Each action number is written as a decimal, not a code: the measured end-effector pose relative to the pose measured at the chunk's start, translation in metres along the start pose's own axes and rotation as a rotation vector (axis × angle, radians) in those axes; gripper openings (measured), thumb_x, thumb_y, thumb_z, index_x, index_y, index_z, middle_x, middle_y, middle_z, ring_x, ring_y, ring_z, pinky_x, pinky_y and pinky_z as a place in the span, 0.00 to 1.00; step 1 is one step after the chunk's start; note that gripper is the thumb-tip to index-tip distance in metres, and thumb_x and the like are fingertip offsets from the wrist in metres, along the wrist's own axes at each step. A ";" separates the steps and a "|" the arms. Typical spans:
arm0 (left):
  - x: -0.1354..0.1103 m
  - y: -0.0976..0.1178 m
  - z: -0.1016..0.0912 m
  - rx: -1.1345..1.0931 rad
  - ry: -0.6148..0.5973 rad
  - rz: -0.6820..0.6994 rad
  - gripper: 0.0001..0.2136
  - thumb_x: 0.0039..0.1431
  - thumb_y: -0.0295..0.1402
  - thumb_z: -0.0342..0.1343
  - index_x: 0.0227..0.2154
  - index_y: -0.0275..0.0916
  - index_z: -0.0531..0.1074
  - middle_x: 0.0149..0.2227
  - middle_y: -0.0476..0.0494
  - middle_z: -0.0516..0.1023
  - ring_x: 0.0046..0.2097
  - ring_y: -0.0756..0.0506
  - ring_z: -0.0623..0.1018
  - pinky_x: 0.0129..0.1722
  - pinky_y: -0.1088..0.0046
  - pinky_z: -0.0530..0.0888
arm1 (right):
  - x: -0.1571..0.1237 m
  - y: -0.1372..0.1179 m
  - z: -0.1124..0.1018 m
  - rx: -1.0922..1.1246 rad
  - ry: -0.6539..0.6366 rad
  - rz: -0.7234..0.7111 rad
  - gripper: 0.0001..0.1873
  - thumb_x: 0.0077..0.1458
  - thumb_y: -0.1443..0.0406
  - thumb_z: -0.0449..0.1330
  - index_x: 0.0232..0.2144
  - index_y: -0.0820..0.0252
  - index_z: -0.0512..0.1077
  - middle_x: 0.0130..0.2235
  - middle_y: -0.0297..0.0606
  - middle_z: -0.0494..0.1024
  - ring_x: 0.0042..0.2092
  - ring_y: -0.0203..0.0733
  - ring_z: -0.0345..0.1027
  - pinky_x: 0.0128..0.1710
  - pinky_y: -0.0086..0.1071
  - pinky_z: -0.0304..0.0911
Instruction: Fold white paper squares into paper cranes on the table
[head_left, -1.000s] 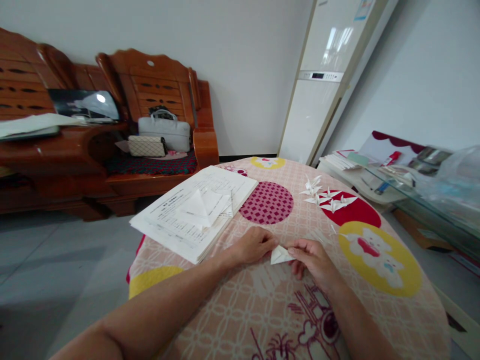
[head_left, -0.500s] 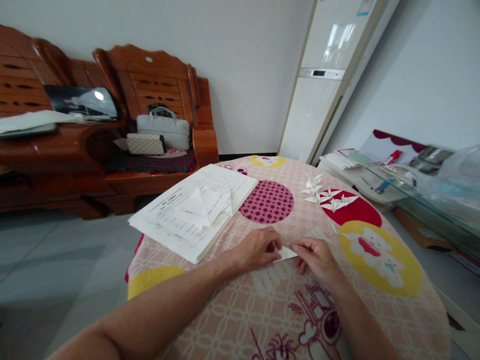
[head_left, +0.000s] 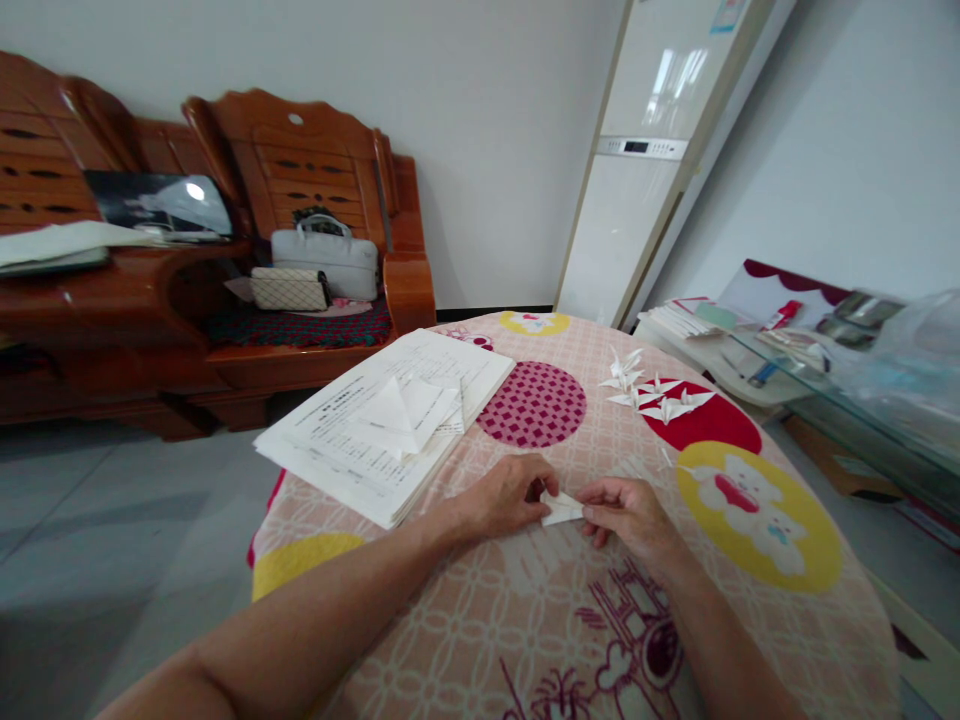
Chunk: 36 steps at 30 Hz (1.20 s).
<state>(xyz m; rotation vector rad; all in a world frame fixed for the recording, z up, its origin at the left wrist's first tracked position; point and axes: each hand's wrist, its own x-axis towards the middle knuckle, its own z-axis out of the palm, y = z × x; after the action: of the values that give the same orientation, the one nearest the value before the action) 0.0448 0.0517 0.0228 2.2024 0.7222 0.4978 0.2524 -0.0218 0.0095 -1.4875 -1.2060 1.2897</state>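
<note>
A small folded white paper piece lies on the patterned tablecloth between my two hands. My left hand pinches its left side with curled fingers. My right hand grips its right end, fingers pressed together. Several finished white paper cranes sit farther back on the cloth, on and beside a red circle. A stack of printed sheets with loose folded papers on top lies at the table's far left.
A wooden bench with a grey bag and a quilted purse stands behind the table. A tall white air conditioner fills the corner. A glass-topped side table with papers stands at the right.
The paper piece went from a raised triangle to a flatter fold, and my hands closed in on it from both sides. The view shifted slightly.
</note>
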 end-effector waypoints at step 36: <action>0.001 0.003 0.000 -0.061 0.022 -0.090 0.13 0.46 0.24 0.56 0.37 0.35 0.74 0.30 0.48 0.75 0.31 0.50 0.73 0.29 0.78 0.67 | 0.001 0.001 0.014 -0.209 0.113 -0.033 0.13 0.49 0.60 0.59 0.33 0.66 0.75 0.18 0.30 0.72 0.15 0.30 0.62 0.15 0.22 0.58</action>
<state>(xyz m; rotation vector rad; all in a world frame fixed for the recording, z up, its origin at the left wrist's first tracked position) 0.0465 0.0501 0.0249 2.1011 0.8042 0.4930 0.2389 -0.0215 0.0067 -1.6580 -1.3166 1.0690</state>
